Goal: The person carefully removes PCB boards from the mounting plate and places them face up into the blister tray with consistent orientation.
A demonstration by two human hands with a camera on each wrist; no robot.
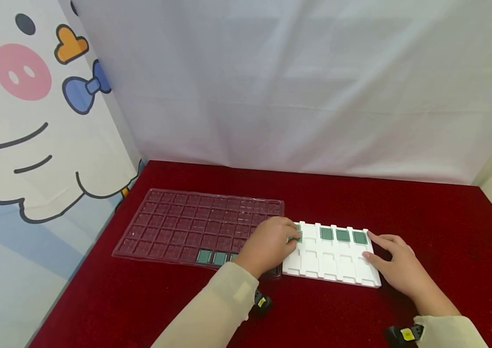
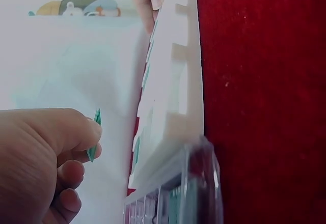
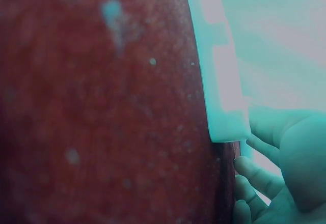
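My left hand [image 1: 270, 241] is over the left end of a white slotted tray [image 1: 335, 261]. Between its thumb and forefinger it pinches a thin green square chip [image 2: 95, 137], seen nearly edge-on in the left wrist view and raised off the tray there. Several similar green chips [image 1: 343, 235] sit in the tray's far row, with a bare slot among them; the near slots are bare. At the tray's right end, my right hand [image 1: 396, 263] holds the edge, thumb on the near side and forefinger at the far corner.
A clear plastic compartment tray [image 1: 176, 222] lies to the left, its right end against the white tray. Green chips [image 1: 204, 256] sit in its near row, partly hidden by my left forearm. Red cloth [image 1: 315, 314] covers the table, and a white curtain [image 1: 315, 96] hangs behind.
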